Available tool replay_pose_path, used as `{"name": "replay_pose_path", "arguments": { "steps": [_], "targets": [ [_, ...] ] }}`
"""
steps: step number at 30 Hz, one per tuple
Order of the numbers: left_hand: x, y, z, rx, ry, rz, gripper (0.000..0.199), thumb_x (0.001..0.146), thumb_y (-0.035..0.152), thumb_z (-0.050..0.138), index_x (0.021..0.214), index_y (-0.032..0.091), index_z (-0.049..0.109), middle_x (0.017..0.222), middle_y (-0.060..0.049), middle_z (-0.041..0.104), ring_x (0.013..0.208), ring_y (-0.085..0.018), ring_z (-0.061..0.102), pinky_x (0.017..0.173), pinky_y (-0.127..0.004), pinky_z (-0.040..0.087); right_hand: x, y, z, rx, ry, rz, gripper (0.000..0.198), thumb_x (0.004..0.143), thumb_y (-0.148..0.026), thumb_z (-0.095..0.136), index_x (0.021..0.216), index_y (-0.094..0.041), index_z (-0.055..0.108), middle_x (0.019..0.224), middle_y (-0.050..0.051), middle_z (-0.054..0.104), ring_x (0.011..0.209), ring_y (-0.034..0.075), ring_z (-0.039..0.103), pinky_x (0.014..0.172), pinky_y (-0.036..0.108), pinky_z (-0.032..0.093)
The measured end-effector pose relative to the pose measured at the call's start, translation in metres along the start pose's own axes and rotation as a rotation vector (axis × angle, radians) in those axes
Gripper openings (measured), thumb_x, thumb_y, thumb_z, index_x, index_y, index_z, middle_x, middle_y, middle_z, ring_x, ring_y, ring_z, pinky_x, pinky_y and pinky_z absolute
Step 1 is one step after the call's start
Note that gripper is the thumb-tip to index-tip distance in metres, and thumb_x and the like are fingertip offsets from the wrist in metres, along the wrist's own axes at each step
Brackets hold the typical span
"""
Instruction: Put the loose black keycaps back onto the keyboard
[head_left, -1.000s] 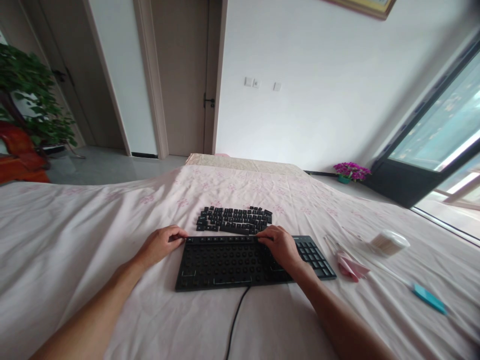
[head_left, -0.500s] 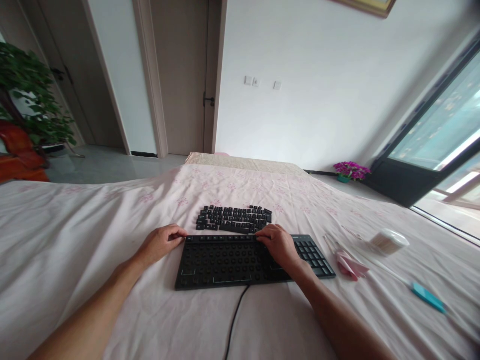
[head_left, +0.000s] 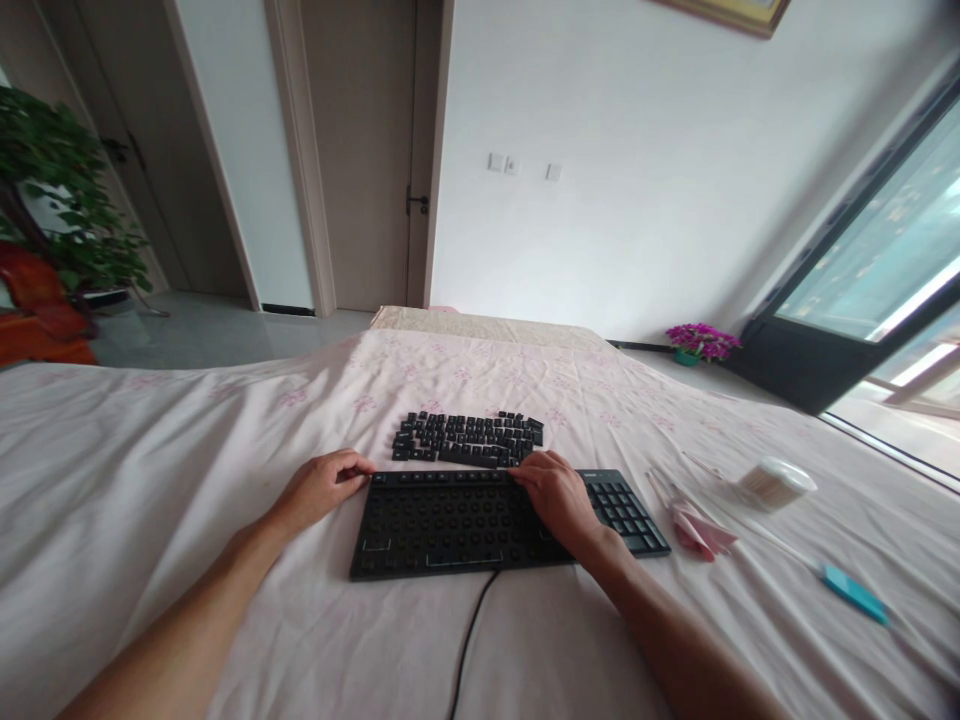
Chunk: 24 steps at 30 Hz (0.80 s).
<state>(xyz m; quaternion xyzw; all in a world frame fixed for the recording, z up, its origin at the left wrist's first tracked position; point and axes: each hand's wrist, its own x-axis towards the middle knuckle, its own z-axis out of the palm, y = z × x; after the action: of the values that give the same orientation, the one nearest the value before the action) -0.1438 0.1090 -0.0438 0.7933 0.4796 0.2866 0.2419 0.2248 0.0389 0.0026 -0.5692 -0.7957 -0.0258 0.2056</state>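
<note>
A black keyboard (head_left: 442, 525) lies on the cloth, its main block stripped to bare key posts. The far row of keys and the number pad still carry their caps. My left hand (head_left: 328, 482) has thumb and fingers closed at the keyboard's far left corner, touching its edge. Across the keyboard's right half rests my right hand (head_left: 556, 492). Its fingers are drawn together at the far row of keys, and what lies under the fingertips is hidden. Just beyond the keyboard, loose black keycaps (head_left: 480, 432) are laid out in rows.
A pink-flowered cloth (head_left: 300, 620) covers the surface. On the right lie a pink folded cloth (head_left: 701, 530), a clear tub of cotton swabs (head_left: 776, 483) and a teal-handled brush (head_left: 855, 593). The keyboard's cable (head_left: 471, 640) runs toward me.
My right hand has shifted very slightly left along the far row of keys. My left hand and the loose keycaps stay where they were.
</note>
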Motion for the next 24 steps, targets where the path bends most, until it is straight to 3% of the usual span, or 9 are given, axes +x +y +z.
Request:
{"name": "replay_pose_path", "arguments": {
  "steps": [8,12,24],
  "targets": [
    [0.0,0.001,0.0,0.005,0.005,0.003,0.022,0.078,0.029,0.053,0.089,0.022,0.071,0.092,-0.002,0.071,0.085,-0.017,0.064,0.077,-0.024,0.048,-0.012,-0.017,0.001,-0.244,-0.064,-0.028,0.039,0.084,-0.007,0.047,0.116,-0.024,0.061,0.104,0.007,0.06,0.098,0.021,0.048,0.086,0.031,0.039],
    [-0.001,-0.001,0.0,0.011,0.007,0.017,0.022,0.079,0.029,0.053,0.089,0.022,0.071,0.092,-0.002,0.071,0.085,-0.017,0.064,0.077,-0.024,0.047,-0.012,-0.022,0.0,-0.283,-0.097,-0.017,0.039,0.081,-0.007,0.05,0.115,-0.024,0.061,0.104,0.007,0.059,0.1,0.022,0.047,0.084,0.033,0.038],
    [0.0,-0.002,0.0,0.024,-0.004,0.011,0.022,0.079,0.029,0.052,0.09,0.022,0.07,0.094,-0.002,0.072,0.087,-0.018,0.065,0.077,-0.023,0.047,0.003,-0.007,-0.005,-0.027,-0.096,0.048,0.026,0.093,-0.02,0.043,0.097,-0.025,0.069,0.09,0.002,0.061,0.088,0.015,0.054,0.078,0.024,0.041]
  ]
}}
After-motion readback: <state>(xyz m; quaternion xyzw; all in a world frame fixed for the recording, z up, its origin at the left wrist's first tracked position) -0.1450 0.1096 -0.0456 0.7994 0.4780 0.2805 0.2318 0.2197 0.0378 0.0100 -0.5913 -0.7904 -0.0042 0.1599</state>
